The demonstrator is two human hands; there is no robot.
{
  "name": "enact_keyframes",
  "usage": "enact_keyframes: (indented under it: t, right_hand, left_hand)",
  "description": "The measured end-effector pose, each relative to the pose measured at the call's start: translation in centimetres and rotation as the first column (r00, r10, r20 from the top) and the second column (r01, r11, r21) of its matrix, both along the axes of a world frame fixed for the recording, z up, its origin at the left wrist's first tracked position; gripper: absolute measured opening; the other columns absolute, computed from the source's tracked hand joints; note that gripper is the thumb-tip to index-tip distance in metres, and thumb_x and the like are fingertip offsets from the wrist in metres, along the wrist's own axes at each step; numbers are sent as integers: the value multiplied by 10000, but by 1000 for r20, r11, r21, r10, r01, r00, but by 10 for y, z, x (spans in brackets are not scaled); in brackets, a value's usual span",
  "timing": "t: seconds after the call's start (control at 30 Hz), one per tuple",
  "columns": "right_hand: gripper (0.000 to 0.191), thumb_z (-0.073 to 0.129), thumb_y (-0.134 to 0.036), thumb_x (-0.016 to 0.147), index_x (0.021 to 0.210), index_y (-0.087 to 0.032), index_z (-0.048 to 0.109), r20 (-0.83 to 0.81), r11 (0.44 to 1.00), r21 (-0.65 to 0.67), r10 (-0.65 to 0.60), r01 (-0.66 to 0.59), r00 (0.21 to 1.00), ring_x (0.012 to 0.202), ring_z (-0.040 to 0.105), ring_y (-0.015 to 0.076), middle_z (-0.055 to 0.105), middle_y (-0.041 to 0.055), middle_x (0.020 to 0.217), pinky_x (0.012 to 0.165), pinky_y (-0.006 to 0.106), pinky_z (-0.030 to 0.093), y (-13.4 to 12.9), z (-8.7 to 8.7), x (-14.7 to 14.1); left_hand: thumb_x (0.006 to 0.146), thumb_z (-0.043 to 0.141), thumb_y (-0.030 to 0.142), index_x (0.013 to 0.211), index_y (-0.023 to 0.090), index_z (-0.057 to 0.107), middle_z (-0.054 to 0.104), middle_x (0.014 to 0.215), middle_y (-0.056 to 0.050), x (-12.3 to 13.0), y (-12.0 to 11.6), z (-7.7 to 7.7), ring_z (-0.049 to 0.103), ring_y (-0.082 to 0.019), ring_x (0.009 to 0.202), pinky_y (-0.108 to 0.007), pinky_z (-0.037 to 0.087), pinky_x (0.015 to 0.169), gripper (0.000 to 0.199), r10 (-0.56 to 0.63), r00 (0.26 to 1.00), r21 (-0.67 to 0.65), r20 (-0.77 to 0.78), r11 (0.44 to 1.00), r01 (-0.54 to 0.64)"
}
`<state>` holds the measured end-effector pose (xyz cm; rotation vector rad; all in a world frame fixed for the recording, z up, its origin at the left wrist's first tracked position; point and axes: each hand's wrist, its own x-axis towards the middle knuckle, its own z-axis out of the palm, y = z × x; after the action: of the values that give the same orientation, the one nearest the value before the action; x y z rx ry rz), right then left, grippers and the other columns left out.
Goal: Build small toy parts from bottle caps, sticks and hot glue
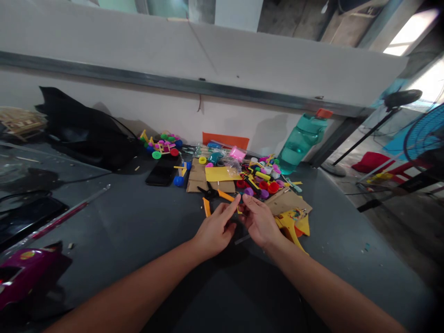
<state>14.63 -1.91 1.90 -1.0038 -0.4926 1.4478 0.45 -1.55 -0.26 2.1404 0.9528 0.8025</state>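
Observation:
My left hand [217, 229] and my right hand [259, 221] meet at the fingertips, low over the dark table. The left index finger reaches toward the right thumb, and its other fingers are bent. On the right, thumb and fingers pinch together around a small dark piece, mostly hidden, too small to name. A bit of yellow shows below the fingertips. Just beyond my left hand lie orange-handled cutting pliers [207, 207], handles spread. Beside my right wrist is a yellow plastic object [286, 221], partly hidden by the arm.
Cardboard [197, 178], yellow card [222, 174] and a pile of colourful plastic parts [263, 173] lie ahead. A phone [161, 172] and small wheeled toys [166, 148] are left of them. A teal bottle [300, 141] stands right. A purple object [29, 273] lies near left.

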Motion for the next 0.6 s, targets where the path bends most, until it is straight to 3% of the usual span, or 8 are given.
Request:
enact_keyframes:
  t: [0.1, 0.3, 0.6]
  right_hand:
    - [256, 764, -340, 590, 745, -188, 629, 8, 1000, -2, 10, -10, 1000, 573, 521, 98, 572, -39, 622, 449, 204, 382, 2, -2, 1]
    - [267, 755, -320, 596, 814, -199, 659, 72, 998, 53, 33, -37, 997, 582, 490, 89, 559, -41, 636, 459, 192, 387, 3, -3, 3]
    - [203, 726, -299, 634, 787, -185, 659, 173, 987, 151, 21, -47, 985, 558, 465, 77, 542, -43, 622, 460, 184, 370, 2, -5, 1]
  left_hand:
    - [790, 465, 113, 1407, 376, 105, 485, 1147, -36, 0, 0, 0, 548, -148, 832, -304, 487, 743, 762, -1, 1000, -15, -18, 1000, 0]
    - [772, 486, 88, 1420, 330, 51, 513, 1099, -47, 1, 1, -5, 503, -113, 689, -292, 482, 695, 817, 53, 994, -42, 94, 998, -49]
    - [772, 462, 68, 1378, 336, 247, 495, 1099, -43, 0, 3, -6, 509, -112, 725, -272, 475, 680, 697, 31, 992, -44, 119, 999, -26]
